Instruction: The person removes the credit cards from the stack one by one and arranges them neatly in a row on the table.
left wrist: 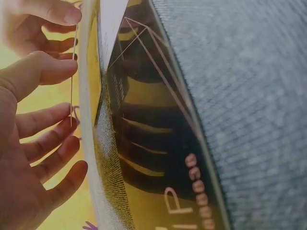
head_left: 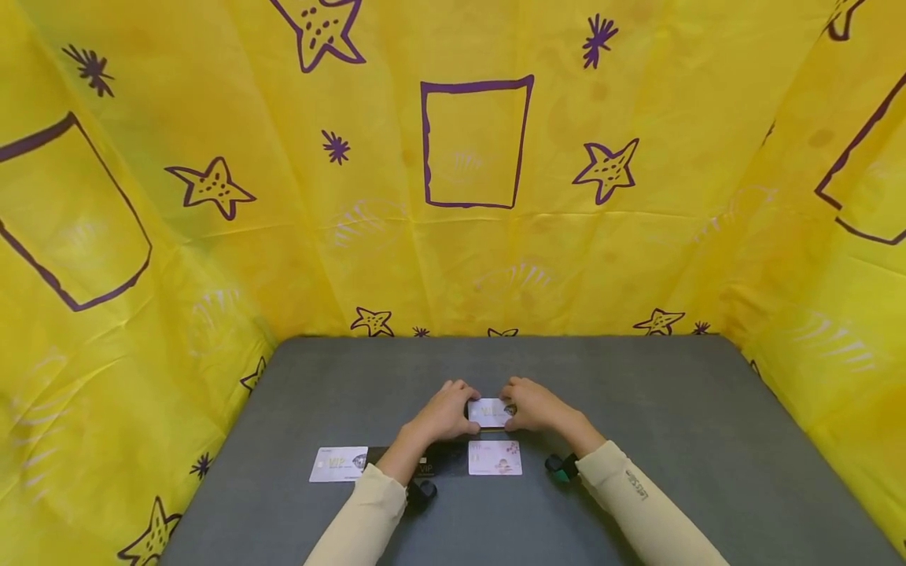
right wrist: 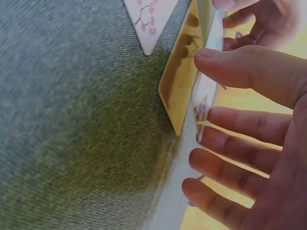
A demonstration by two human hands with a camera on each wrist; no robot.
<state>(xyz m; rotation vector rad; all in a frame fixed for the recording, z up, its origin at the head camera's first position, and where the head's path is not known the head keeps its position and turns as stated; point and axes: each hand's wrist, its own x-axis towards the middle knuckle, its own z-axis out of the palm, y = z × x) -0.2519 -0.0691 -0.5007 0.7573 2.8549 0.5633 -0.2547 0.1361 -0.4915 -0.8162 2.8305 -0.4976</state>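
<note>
A white VIP card (head_left: 488, 413) is held by its two short ends. My left hand (head_left: 444, 413) pinches the left end between thumb and fingertips. The opposite end is pinched by my right hand (head_left: 539, 406). In the right wrist view a gold card (right wrist: 176, 79) lies on the table just below the held card. Nearer me in the head view is a row of cards: a white VIP card (head_left: 334, 464) at left, a black VIP card (head_left: 447, 464) partly behind my left forearm, and a white card with pink blossoms (head_left: 488, 456) at right.
The grey cloth-covered table (head_left: 637, 385) reaches back to a yellow curtain (head_left: 467, 259) with purple drawings, which also hangs along both sides. Dark wrist cameras are strapped under both wrists, close to the tabletop.
</note>
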